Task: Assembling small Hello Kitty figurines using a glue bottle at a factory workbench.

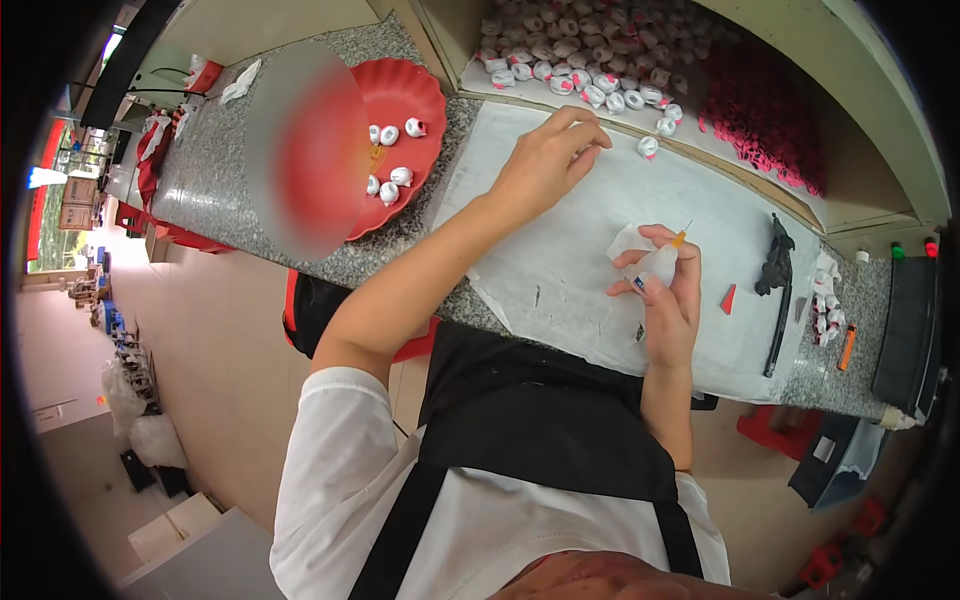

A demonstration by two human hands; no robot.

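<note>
My left hand [553, 158] hovers over the far part of the white sheet [545, 250], its fingers bent and apart, and I see nothing held in it. Just to its right, at the shelf's edge, lies a small round white piece [648, 148] with pink on it. My right hand [672, 300] is closed around a small translucent squeeze bottle [656, 264] with an orange needle tip pointing up and away. White tissue [627, 241] shows by the fingers of that hand. A red triangular scrap [729, 299] lies on the sheet to its right.
A red scalloped tray [425, 90] with several white pieces stands at left, partly blurred. The shelf [520, 97] ahead holds many white pieces and a pile of pink bits [760, 120]. On the right are a black stick [779, 330], crumpled black material [773, 262] and an orange cutter-like tool [847, 348].
</note>
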